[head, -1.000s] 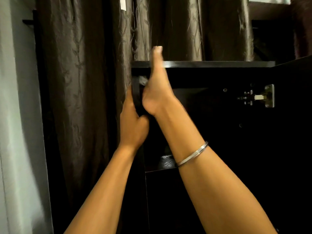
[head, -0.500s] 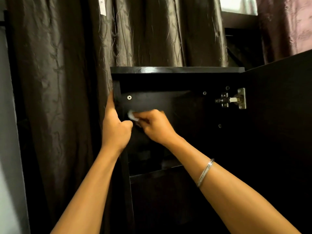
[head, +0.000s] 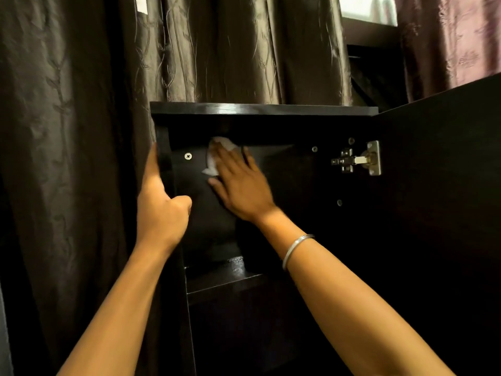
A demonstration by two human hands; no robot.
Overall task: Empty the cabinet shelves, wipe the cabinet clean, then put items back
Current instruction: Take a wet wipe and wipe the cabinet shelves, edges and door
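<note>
Dark cabinet (head: 265, 109) open, door (head: 439, 164) swung right on metal hinge (head: 356, 160). Right hand (head: 241, 183) flat, fingers straight, pressing white cloth (head: 217, 153) against inner left wall near top (cloth mostly hidden under fingers). Left hand (head: 160, 207) wraps cabinet's left front edge, fingers outside, thumb inside. Glossy shelf (head: 230, 270) below hands. Silver bangle (head: 295, 249) on right wrist. Brown curtain (head: 81, 131) behind.

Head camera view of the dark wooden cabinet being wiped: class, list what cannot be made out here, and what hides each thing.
- White wiping cloth: mostly covered by the right hand pressing it to the dark cabinet's inner wall.
- Left hand fingers: wrapped behind the cabinet's side edge.
- Lower black shelf: contents lost in shadow.
- Open cabinet door: cut off by the right frame edge.
</note>
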